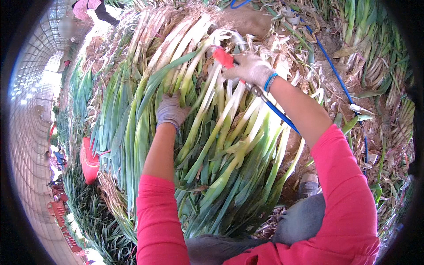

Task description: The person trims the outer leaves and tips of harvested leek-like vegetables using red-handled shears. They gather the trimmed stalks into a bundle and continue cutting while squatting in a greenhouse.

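My right hand (251,70), in a pale glove with a blue band at the wrist, grips a red air blow gun (223,57). A metal fitting joins the gun to a blue hose (282,115) running under my forearm. The gun's tip points left, close to the white root ends of the large green onions (194,37). Lower left, my gloved left hand (171,110) is closed around green onion stalks where white turns to green; leaves hide its fingertips. More green onions (229,145) lie fanned out, their leaves toward me.
Another blue hose (333,70) crosses the soil and dry husks on the right. More green onions (375,39) are heaped at the far right. A red object (89,161) sits among leaves at left. Red crates (64,223) stand at lower left. Another person (90,9) is at the far left.
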A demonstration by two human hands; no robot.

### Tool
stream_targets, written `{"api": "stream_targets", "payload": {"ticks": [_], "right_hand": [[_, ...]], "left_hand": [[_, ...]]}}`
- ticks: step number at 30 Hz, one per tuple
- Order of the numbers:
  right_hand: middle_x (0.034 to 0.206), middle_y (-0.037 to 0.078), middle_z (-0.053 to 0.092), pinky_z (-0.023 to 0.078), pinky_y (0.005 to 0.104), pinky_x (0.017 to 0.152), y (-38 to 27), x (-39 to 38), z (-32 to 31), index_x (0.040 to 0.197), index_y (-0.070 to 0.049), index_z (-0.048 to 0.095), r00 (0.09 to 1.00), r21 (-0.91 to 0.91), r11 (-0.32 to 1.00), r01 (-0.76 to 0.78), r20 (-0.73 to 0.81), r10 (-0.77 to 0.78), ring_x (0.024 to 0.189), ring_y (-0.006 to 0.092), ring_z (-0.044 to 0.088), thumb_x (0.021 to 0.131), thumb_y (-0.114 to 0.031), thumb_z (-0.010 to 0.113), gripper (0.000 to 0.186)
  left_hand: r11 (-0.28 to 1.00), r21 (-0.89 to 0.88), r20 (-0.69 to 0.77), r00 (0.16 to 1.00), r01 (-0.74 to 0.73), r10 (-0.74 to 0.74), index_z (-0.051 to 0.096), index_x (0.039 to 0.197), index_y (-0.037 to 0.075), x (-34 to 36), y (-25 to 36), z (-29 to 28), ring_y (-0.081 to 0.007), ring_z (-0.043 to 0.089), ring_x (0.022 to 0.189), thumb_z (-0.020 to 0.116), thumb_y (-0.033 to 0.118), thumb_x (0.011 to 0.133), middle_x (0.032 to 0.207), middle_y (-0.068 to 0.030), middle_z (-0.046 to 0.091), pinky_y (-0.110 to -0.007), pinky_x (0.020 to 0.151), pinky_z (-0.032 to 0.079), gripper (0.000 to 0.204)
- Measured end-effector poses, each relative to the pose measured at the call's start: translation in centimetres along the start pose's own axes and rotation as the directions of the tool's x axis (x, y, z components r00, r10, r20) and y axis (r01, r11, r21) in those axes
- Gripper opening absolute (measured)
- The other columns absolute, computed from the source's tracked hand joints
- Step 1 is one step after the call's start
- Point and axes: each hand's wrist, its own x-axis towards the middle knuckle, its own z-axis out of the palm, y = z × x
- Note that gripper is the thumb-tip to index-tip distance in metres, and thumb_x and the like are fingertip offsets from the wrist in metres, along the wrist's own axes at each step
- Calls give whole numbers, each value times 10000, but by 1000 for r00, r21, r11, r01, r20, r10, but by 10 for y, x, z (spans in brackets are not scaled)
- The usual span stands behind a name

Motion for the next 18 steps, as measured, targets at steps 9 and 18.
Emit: {"api": "stream_targets", "payload": {"ticks": [9,18], "right_hand": [[806,181,692,568,411,758,-29,-94,16,1102,-63,611,931,-93,985,143,352,-101,777,302,712,764,-555,678,601],[852,162,702,551,413,804,-46,-123,12,1146,-59,621,849,-33,997,68,527,-41,834,295,709,731,-570,705,664]], "left_hand": [[972,221,-45,996,82,-73,619,1188,95,-25,16,7,-350,609,1113,678,301,843,1269,-168,553,-473,865,536,406],[1000,-20,-14,1000,-23,22,667,1016,62,-56,47,45,-367,690,896,599,357,886,1022,-187,689,-480,785,546,330]]}}
